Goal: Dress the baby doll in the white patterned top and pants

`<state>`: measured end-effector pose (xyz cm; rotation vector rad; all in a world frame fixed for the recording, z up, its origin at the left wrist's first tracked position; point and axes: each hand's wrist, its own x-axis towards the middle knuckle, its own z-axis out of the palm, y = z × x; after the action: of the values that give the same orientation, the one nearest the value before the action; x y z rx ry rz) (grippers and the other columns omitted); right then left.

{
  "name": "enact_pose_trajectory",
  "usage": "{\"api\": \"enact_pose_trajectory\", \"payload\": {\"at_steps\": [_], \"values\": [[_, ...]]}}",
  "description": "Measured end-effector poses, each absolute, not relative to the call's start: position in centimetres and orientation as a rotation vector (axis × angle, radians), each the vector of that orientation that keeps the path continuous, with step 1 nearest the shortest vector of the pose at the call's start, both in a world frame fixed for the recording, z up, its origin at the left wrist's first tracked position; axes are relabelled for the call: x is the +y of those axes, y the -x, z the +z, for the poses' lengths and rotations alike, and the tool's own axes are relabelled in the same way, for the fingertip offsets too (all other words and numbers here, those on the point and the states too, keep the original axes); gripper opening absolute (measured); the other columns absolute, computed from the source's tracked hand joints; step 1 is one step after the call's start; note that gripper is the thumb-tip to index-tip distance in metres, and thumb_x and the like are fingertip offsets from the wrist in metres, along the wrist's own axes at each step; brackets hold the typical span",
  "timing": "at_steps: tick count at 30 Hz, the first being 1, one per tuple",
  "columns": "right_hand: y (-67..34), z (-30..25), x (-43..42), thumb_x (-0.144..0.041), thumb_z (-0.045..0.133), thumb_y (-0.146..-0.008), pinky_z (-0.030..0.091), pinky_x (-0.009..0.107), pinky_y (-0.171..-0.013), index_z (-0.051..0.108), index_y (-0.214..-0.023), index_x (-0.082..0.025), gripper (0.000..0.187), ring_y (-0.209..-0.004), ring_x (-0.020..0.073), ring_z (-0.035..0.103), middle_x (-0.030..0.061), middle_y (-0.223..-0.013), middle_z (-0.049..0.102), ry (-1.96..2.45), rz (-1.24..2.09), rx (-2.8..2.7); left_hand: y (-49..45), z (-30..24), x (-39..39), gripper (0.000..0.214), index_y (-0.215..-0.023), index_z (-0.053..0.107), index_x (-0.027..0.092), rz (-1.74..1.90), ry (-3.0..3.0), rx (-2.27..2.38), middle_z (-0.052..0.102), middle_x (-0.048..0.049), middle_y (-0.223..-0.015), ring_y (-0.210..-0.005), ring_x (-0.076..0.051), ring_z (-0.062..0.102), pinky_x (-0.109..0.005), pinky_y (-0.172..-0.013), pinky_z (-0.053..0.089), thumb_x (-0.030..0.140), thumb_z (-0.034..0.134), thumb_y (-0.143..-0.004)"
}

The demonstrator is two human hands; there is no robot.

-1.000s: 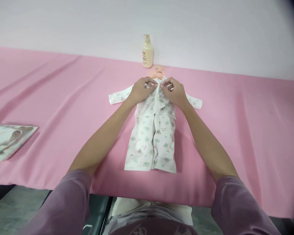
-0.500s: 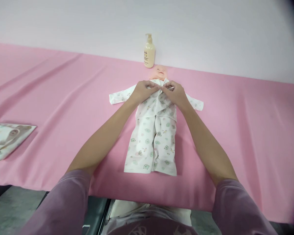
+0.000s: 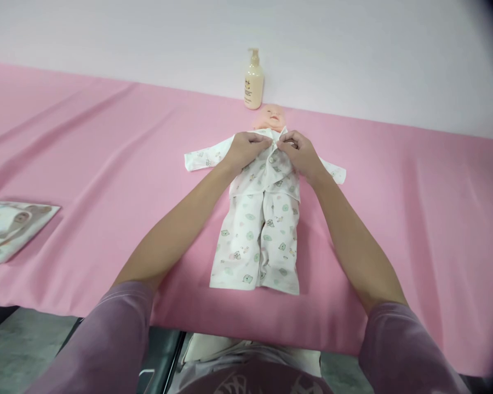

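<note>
A baby doll [image 3: 272, 117] lies on its back, dressed in a white printed baby shirt [image 3: 252, 176] and matching baby pants [image 3: 246, 241]. At the upper front of the shirt, my left hand [image 3: 246, 150] pinches one side of the opening just below the collar. From the other side, my right hand [image 3: 302, 152] pinches the facing edge, its fingertips close to those of the left. A round button [image 3: 271, 160] shows on the shirt front below my fingers. Both sleeves stretch out sideways, and the exact hold between the fingertips is too small to see.
Behind the doll's head a cream pump bottle [image 3: 253, 82] stands against the white wall [image 3: 353, 54]. A folded printed cloth [image 3: 20, 230] lies at the left on the pink table cover [image 3: 107, 148]. The table's front edge runs close to my body.
My fingertips stay at the shirt's collar opening, with a slight shift of the fingers. The button below them now shows more plainly. The whole view has moved a little.
</note>
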<state>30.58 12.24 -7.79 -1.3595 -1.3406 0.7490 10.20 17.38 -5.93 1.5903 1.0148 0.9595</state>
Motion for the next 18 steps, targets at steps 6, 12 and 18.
{"api": "enact_pose_trajectory", "payload": {"at_steps": [6,12,18], "values": [[-30.57,-8.25,12.12,-0.03,0.075,-0.092,0.055,0.033,-0.082,0.072,-0.105,-0.025,0.015,-0.087,0.0181,0.064,0.0016,-0.099,0.073,1.38,0.71,-1.354,-10.44,-6.18,17.14,0.018,-0.086,0.088,0.019,0.978,-1.595,1.017,0.082,-0.0043,-0.086,-0.093,-0.022,0.079,-0.029,-0.081,0.065,0.031,0.085,-0.098],[-30.59,-8.68,11.93,-0.052,0.087,-0.094,0.058,0.035,-0.078,0.075,-0.115,-0.028,0.035,-0.079,0.0171,0.059,0.0034,-0.111,0.081,1.416,0.602,-1.407,-10.59,-6.22,17.11,0.015,-0.088,0.086,0.019,0.972,-1.553,0.983,0.086,-0.006,-0.093,-0.097,-0.024,0.082,-0.031,-0.087,0.067,0.028,0.087,-0.099],[-30.12,-8.45,11.35,-0.066,0.094,-0.094,0.063,0.039,-0.09,0.08,-0.12,-0.025,0.05,-0.092,0.02,0.07,0.0079,-0.123,0.083,1.405,0.553,-1.411,-10.63,-6.94,17.65,0.018,-0.093,0.087,0.019,0.975,-1.543,0.939,0.09,-0.0095,-0.105,-0.11,-0.026,0.084,-0.034,-0.096,0.07,0.036,0.093,-0.094]]}}
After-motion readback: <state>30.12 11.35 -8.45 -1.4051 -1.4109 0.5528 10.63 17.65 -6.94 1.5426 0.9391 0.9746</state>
